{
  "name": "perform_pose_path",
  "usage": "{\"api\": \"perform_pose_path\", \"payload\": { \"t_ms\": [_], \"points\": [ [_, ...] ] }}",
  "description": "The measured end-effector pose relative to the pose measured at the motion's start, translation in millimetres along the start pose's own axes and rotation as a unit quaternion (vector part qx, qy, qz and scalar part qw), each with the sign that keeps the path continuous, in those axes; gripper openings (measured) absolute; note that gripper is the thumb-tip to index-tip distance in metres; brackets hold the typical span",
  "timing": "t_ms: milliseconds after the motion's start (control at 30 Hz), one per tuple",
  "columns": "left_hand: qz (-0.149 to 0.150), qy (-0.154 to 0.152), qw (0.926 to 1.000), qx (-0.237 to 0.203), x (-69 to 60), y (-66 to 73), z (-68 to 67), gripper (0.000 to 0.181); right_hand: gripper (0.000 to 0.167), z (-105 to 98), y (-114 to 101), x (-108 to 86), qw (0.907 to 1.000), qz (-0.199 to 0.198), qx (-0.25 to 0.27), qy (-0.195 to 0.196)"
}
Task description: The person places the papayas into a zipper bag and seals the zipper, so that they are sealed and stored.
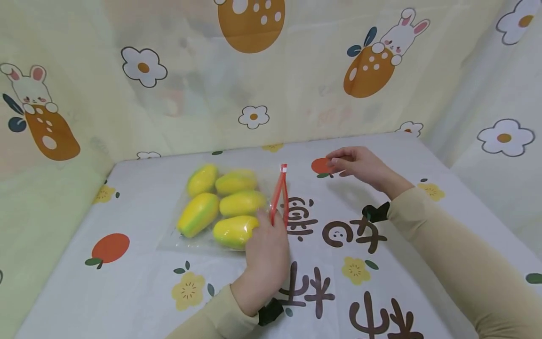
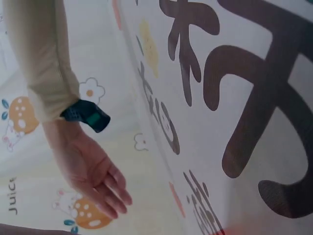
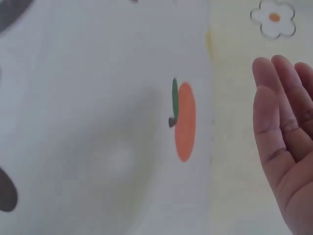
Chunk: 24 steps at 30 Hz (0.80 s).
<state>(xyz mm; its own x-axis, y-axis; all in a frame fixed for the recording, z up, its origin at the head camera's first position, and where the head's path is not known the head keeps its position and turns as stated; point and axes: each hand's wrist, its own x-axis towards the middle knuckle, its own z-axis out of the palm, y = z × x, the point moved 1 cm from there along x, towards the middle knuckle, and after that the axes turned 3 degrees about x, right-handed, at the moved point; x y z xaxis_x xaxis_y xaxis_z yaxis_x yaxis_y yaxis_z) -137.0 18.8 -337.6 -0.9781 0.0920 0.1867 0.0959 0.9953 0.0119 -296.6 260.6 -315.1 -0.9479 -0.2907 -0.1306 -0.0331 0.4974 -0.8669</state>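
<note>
A clear zip bag (image 1: 169, 242) with a red zip strip (image 1: 277, 188) lies on the cloth. Several yellow-green mangoes (image 1: 199, 214) are inside it. The two sides of the strip stand apart, joined at the far end by a white-and-red slider (image 1: 284, 168). My left hand (image 1: 267, 256) grips the bag's near edge by the lower end of the strip; its fingertips are partly hidden. To the far right, my right hand (image 1: 360, 165) hovers above the cloth with relaxed fingers and holds nothing. In the right wrist view, the right hand (image 3: 288, 142) shows bare fingers.
A white printed cloth (image 1: 139, 292) with fruit, flowers and dark characters covers the table. Behind it hangs a rabbit-patterned curtain (image 1: 195, 108), which continues along the sides. Dark straps (image 1: 271, 312) sit at both wrists.
</note>
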Motion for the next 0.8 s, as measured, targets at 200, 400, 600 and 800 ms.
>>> {"api": "perform_pose_path", "payload": {
  "t_ms": [200, 400, 600, 800],
  "points": [
    [0.011, 0.006, 0.9965, 0.083, -2.7, 5.8, 5.0, 0.034, 0.044, 12, 8, 24.6, 0.9999, 0.003, 0.015, 0.007],
    [0.012, 0.001, 0.9932, 0.116, -4.7, 12.3, 5.4, 0.027, 0.045, 44, 5, 51.6, 0.9996, 0.002, 0.015, -0.025],
    [0.031, -0.026, 0.9882, 0.148, -6.5, 16.3, 4.6, 0.024, 0.044, 67, 1, 71.6, 0.9982, 0.039, -0.019, -0.04],
    [0.048, -0.032, 0.9822, 0.179, -6.0, 19.2, 4.4, 0.024, 0.038, 77, -2, 82.0, 0.9974, 0.055, -0.029, -0.037]
  ]
}}
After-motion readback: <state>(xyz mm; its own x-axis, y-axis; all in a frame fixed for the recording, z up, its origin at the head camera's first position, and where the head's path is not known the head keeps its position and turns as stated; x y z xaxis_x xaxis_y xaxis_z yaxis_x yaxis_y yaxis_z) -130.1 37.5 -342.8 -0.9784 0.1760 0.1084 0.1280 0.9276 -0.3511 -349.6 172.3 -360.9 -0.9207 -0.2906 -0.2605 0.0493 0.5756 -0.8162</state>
